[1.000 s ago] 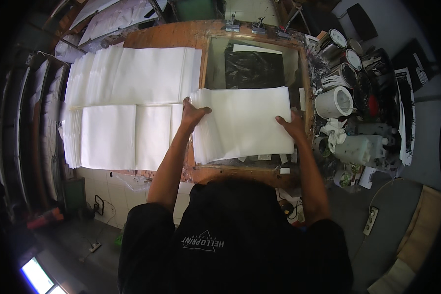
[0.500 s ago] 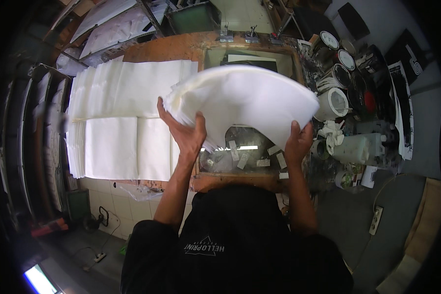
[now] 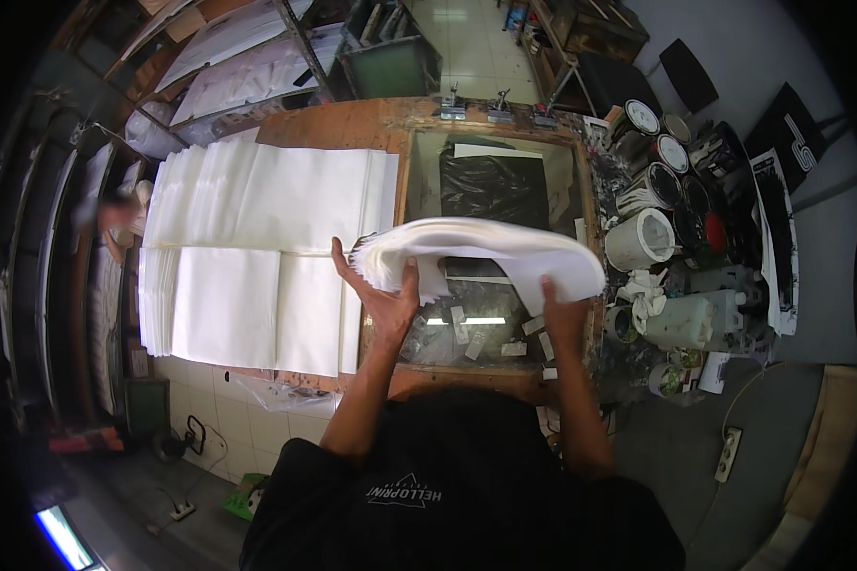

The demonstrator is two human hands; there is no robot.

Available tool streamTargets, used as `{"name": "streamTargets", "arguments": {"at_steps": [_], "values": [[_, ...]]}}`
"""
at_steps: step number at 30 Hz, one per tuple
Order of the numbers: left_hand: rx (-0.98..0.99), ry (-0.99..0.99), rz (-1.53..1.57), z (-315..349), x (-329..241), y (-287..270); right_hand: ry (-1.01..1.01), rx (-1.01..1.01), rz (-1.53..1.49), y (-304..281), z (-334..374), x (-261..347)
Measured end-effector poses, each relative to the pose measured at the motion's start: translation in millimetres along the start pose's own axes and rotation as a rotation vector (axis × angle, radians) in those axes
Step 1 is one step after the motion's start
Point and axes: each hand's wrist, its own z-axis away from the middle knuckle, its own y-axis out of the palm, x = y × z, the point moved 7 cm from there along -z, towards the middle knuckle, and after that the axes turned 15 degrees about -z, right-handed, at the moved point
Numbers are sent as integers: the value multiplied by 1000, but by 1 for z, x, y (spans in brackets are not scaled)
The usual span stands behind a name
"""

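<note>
Held up over the glass-topped part of the table is a stack of white sheets point(image 3: 486, 238), arched between my two hands. My left hand point(image 3: 383, 293) is closed on its left end, thumb on the near side, where the many edges fan out. At the other end my right hand point(image 3: 564, 319) grips the stack with the thumb on top; its other fingers are hidden beneath. Left of my left hand, more white sheets lie in overlapping rows, a far row point(image 3: 305, 190) and a near row point(image 3: 227, 300).
Below the stack is a glass panel point(image 3: 428, 343) in a wooden frame, with small pale strips and a black plastic sheet point(image 3: 490, 186) on it. Metal clamps point(image 3: 500, 107) line the far edge. Paint tubs point(image 3: 641, 238) and a jerrycan point(image 3: 684, 319) crowd the right side.
Both hands have come down and nearer with the stack, which now shows more edge-on and more curled. More of the glass and the black plastic behind it shows.
</note>
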Motion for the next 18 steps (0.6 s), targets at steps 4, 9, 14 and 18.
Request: {"name": "streamTargets", "arguments": {"at_steps": [4,9,14,18], "values": [[66,-36,-97,2,30,13,-13,24,99,-4,-4,-27],[413,-208,-507,-59,39,26,91,398,435,10,-41,4],[783,-317,-1038,-58,112,72,607,569,307,-6,-34,-92],[780,-267,-1150,-47,125,89,571,479,267,-13,-27,-125]]}}
